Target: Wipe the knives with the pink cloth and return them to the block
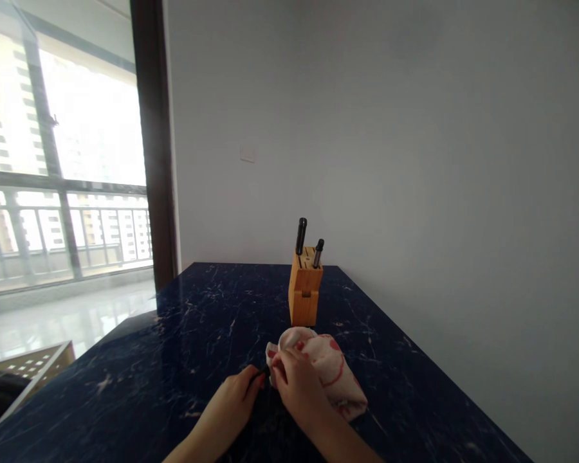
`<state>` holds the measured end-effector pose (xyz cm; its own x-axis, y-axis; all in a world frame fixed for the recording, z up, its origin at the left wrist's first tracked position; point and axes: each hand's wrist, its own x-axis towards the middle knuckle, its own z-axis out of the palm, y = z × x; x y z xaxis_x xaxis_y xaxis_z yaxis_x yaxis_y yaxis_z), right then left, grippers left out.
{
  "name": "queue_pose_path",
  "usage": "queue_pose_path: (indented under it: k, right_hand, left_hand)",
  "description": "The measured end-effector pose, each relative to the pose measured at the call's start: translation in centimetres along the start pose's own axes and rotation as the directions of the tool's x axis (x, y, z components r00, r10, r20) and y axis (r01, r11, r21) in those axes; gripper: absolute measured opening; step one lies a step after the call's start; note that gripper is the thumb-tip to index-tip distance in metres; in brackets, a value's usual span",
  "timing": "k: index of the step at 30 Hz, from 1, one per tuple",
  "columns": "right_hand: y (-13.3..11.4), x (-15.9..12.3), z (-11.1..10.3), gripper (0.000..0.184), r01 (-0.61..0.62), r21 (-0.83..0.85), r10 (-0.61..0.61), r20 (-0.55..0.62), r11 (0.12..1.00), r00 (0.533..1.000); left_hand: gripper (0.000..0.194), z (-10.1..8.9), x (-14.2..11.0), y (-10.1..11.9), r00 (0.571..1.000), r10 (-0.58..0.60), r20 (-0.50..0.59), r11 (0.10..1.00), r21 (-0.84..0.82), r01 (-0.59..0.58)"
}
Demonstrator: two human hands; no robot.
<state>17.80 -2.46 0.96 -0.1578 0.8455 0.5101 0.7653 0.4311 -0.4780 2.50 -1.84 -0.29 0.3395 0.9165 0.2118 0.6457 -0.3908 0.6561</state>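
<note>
Dark marbled tabletop (212, 302): the left hand (231, 399) grasps a slim black item (266, 370), long axis slanting toward the right hand (298, 381), which pinches patterned cloth (335, 373).

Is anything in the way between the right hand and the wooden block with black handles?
Yes, the bunched cloth. It lies between the right hand and the wooden block, just in front of the block.

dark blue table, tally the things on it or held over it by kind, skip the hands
wooden knife block: 1
handled tools standing in the block: 2
black-handled item in the left hand, kind unclear: 1
white and red patterned cloth: 1
total: 5
</note>
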Motion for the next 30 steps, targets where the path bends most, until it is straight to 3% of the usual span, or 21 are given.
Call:
queue_pose_path:
  k: [4, 9, 18, 23, 30]
  right_hand:
    - [0.03, -0.18, -0.01, 0.017, 0.034, -0.021, -0.033, 0.028, 0.999, 0.999]
    - [-0.42, -0.02, -0.26, 0.019, -0.001, -0.007, 0.001, -0.02, 1.0, 1.0]
    - [-0.08, -0.05, -0.09, 0.018, 0.003, -0.016, -0.003, 0.017, 1.0, 1.0]
    - [-0.15, 0.03, -0.21, 0.017, -0.064, 0.028, 0.064, -0.021, 0.998, 0.998]
    - [-0.22, -0.11, -0.14, 0.018, -0.034, 0.045, 0.034, -0.002, 0.998, 0.999]
  left_hand:
    - [0.026, -0.04, -0.01, 0.05, 1.0, -0.025, -0.002, 0.999, 0.03, 0.025]
    - [0.025, 0.09, 0.06, -0.07, 1.0, 0.009, 0.001, 0.999, 0.037, -0.009]
    - [0.026, 0.05, 0.05, -0.04, 1.0, -0.005, 0.015, 0.999, 0.046, 0.005]
    - [0.026, 0.07, -0.07, -0.06, 1.0, 0.0, 0.015, 0.999, 0.04, -0.001]
    - [0.025, -0.01, -0.07, 0.08, 1.0, 0.0, 0.002, 1.0, 0.021, 0.0]
